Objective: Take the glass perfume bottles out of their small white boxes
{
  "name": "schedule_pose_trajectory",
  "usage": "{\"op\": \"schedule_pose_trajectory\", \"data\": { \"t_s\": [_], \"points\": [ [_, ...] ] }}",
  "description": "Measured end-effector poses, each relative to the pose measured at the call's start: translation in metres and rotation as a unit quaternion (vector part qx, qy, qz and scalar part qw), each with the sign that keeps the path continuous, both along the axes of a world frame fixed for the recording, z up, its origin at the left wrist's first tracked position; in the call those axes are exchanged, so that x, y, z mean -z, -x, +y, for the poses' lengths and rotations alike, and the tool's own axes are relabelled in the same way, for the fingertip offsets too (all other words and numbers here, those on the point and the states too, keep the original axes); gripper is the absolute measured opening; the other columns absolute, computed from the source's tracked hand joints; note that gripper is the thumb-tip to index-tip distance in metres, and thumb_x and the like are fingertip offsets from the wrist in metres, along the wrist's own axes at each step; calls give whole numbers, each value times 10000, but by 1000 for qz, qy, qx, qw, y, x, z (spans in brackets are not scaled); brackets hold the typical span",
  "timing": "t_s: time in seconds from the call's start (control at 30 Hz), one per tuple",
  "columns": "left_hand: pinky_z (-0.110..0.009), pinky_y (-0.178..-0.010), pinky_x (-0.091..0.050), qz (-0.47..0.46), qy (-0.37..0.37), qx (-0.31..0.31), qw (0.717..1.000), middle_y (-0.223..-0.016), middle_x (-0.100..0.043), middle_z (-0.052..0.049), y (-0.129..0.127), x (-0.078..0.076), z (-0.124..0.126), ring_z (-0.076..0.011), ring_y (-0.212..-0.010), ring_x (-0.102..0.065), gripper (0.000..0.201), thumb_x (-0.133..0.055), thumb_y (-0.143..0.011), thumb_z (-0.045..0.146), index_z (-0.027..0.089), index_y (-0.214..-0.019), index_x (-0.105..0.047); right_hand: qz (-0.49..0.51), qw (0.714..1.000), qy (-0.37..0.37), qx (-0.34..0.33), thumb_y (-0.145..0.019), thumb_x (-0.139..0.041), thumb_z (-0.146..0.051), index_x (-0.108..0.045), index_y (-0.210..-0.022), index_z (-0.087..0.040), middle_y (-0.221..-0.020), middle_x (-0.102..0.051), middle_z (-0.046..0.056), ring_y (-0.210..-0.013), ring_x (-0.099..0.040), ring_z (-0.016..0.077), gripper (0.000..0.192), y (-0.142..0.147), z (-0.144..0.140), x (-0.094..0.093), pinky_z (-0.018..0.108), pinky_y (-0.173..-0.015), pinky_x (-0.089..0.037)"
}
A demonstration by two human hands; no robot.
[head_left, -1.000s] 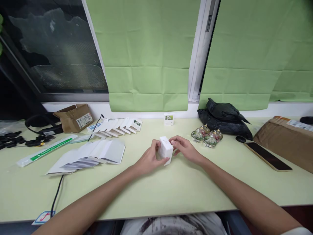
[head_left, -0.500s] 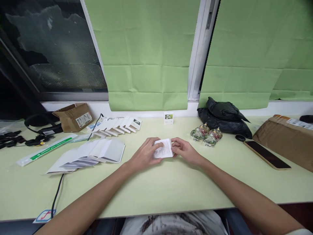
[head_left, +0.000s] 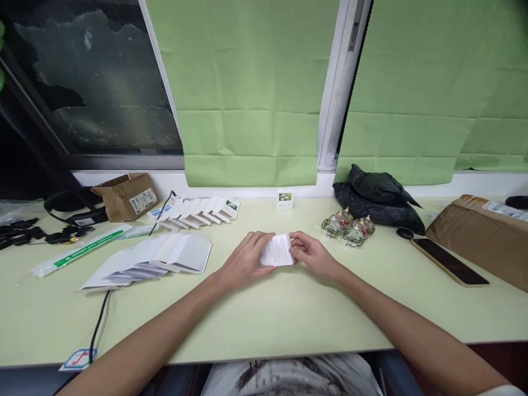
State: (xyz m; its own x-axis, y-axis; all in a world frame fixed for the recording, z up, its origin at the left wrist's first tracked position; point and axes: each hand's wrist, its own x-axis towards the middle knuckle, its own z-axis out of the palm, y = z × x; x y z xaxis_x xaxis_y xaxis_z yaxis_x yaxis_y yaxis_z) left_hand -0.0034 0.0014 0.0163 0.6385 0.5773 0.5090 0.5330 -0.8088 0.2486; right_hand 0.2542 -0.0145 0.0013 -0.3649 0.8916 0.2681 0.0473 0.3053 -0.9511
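A small white box with lines of printed text on its facing side is held between my two hands above the table. My left hand grips its left side, fingers along the top edge and thumb at the lower corner. My right hand pinches the right edge with thumb and fingertips; part of that edge is hidden. Beyond my hands a similar white box with a green picture stands upright near the window sill. To the left lie flattened white cartons, overlapping each other, and behind them a row of small white boxes.
On the right are clear-wrapped round items, a black plastic bag, a phone and a large brown package. An open cardboard box, a green-striped plastic packet and a black cable are on the left.
A finger of my left hand has moved off the printed face to the box's upper left edge, uncovering more text. The right hand keeps its pinch.
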Motion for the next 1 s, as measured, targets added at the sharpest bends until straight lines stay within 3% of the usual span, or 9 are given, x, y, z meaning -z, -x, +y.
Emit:
{"op": "schedule_pose_trajectory", "data": {
  "t_s": [0.2,0.3,0.4,0.5,0.57,0.67,0.83,0.93,1.0],
  "points": [
    [-490,-1009,-501,9,-29,-10,999,-1384,-589,-101,-3,2,-1,-324,-1192,-560,783,-796,-841,301,276,-1514,-396,-79,994,-63,51,-958,-596,-290,-624,-1295,-235,-1114,-699,49,-903,-658,178,342,0,-3,-2,313,-819,-536],
    [-485,-1016,-495,5,-21,-18,1000,-1387,-592,-93,-3,1,-1,-323,-1196,-560,792,-789,-834,272,286,-1521,-396,-83,994,-66,39,-955,-551,-243,-614,-1332,-226,-1096,-709,51,-917,-667,186,383,-3,0,-1,318,-830,-542],
    [-467,-1027,-492,-8,9,-20,1000,-1387,-595,-84,-2,-2,-1,-313,-1217,-560,763,-792,-848,319,294,-1511,-415,-61,996,-61,38,-964,-472,-211,-501,-1453,-238,-1074,-708,49,-865,-674,177,490,-7,3,-1,308,-777,-555],
    [-450,-1028,-491,-23,32,-25,999,-1387,-599,-76,0,-4,1,-304,-1236,-561,743,-797,-859,378,300,-1501,-431,-83,981,-137,106,-949,-462,-162,-414,-1509,-291,-1292,-629,87,-965,-665,191,577,-8,3,-3,328,-799,-563],
    [-449,-1042,-481,-30,37,-26,999,-1399,-595,-77,1,-4,2,-305,-1252,-559,737,-794,-867,398,300,-1501,-431,-143,951,-234,145,-936,-474,-121,-540,-1396,-301,-1412,-540,101,-1174,-597,238,498,-8,0,-6,399,-947,-534],
    [-458,-1058,-466,-38,44,-32,998,-1398,-599,-81,1,-2,3,-310,-1257,-562,727,-791,-872,422,295,-1493,-435,-208,911,-322,153,-952,-462,-94,-667,-1150,-281,-1362,-560,93,-1297,-494,279,341,-6,-6,-11,478,-1078,-444],
    [-465,-1051,-469,-71,56,-64,994,-1397,-602,-91,1,2,4,-316,-1282,-556,688,-755,-905,443,291,-1490,-426,-201,922,-307,126,-1012,-529,-238,-671,-938,-260,-1150,-652,86,-1184,-514,286,161,-4,-12,-18,482,-1049,-431],
    [-455,-1038,-481,-85,59,-81,991,-1395,-596,-93,2,3,5,-307,-1287,-556,687,-743,-918,445,287,-1499,-411,-190,934,-275,126,-1053,-503,-360,-620,-716,-253,-993,-682,85,-1112,-519,291,372,-2,-10,-18,482,-1020,-419],
    [-451,-1039,-484,-81,50,-76,993,-1396,-597,-91,2,2,6,-302,-1285,-557,696,-749,-915,448,288,-1501,-408,-177,942,-249,136,-1060,-492,-411,-602,-666,-255,-915,-692,81,-1081,-519,291,439,-2,-7,-16,474,-994,-418]
  ]
}}
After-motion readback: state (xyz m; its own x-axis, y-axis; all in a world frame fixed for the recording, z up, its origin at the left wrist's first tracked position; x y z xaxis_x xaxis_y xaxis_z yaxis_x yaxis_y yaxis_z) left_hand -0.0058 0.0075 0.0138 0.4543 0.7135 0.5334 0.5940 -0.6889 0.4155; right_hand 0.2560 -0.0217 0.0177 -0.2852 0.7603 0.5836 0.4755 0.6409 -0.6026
